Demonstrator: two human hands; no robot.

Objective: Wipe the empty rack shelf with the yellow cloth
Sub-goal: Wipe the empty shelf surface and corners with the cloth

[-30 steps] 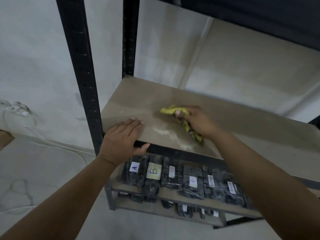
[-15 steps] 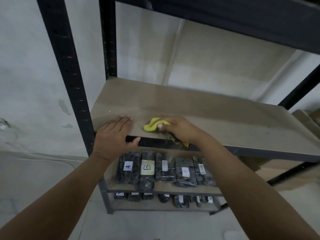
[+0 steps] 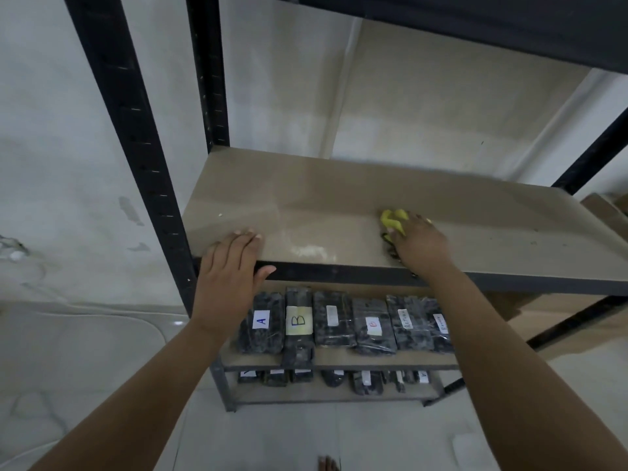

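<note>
The right hand (image 3: 421, 241), right of the frame's centre, has its grip clenched around the yellow cloth (image 3: 392, 220), which bunches out past the fingertips and lies pressed on the empty rack shelf (image 3: 339, 212) close to its front edge. The palm faces down, and the forearm runs from the lower right corner up to the shelf. The left hand (image 3: 231, 270) sits left of centre, its grip released: four straight fingers lie flat on the shelf's front left corner while the thumb hooks under the dark front rail (image 3: 339, 275). Its forearm comes up from the lower left corner. A wet, shiny patch (image 3: 311, 251) shows on the board between the two hands.

Below, in the middle of the frame, the next shelf (image 3: 373, 360) carries a row of six dark wrapped packets (image 3: 334, 322), each with a label; the leftmost reads A and the one beside it B. A lower shelf (image 3: 326, 397) holds more labelled packets, too small to count surely. Black uprights (image 3: 125, 130) rise at the upper left, and pale floor tiles (image 3: 85, 351) fill the lower left.
</note>
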